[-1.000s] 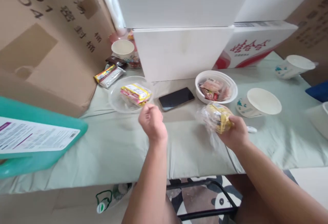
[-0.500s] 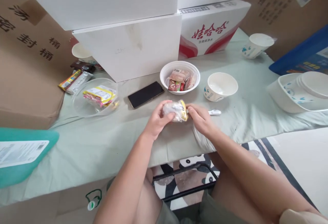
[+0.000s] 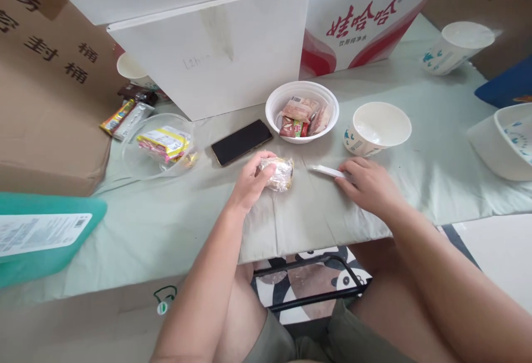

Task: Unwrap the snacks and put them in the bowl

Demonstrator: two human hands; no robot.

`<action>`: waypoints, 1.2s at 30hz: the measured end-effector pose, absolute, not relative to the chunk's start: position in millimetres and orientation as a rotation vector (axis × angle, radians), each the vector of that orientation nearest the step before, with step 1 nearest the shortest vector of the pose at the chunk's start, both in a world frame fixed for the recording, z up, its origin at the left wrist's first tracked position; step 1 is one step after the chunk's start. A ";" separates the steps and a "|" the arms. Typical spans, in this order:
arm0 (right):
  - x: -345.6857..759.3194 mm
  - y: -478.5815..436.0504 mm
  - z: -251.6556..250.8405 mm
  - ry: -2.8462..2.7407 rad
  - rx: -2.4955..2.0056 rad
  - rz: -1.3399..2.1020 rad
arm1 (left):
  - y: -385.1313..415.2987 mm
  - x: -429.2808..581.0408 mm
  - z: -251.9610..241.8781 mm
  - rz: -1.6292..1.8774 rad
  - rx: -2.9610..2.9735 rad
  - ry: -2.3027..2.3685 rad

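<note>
1. Head view: the person's left hand (image 3: 251, 182), partly curled, holds a rounded bundle wrapped in clear plastic (image 3: 281, 174) at the middle of the cloth-covered desk (image 3: 305, 213).
2. To the right, the right hand (image 3: 371, 184) pinches a slim white plastic tool (image 3: 327, 171) by its right end.
3. Farther back, a black rectangular phone (image 3: 241, 141) lies left of a round white bowl (image 3: 270, 114).

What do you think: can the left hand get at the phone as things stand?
Probably yes: the phone lies just beyond the left hand, and nothing seems to stand between them. However, this hand holds a wrapped bundle, which it would likely need to release.
</note>
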State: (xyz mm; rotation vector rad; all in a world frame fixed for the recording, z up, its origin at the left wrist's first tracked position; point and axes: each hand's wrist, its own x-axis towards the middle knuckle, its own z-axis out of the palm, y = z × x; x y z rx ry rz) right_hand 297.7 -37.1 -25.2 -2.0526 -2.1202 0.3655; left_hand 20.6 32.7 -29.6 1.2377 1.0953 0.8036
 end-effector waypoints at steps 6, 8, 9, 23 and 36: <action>269.6 -41.0 -9.5 -1.799 -1.784 0.804 | 30.4 19.3 -27.3 0.796 1.404 1.149; 257.7 -42.2 -8.7 -1.744 -1.668 0.898 | 30.1 17.8 -28.7 0.794 1.465 1.127; 252.0 -42.2 -9.1 -1.729 -1.621 0.937 | 30.2 17.1 -30.5 0.803 1.476 1.115; 225.5 -27.7 -26.5 -1.703 -1.482 0.986 | 37.9 16.6 -43.1 0.820 1.226 0.940; 219.6 -24.7 -29.1 -1.673 -1.383 0.643 | 42.5 8.5 -40.8 0.916 1.304 0.983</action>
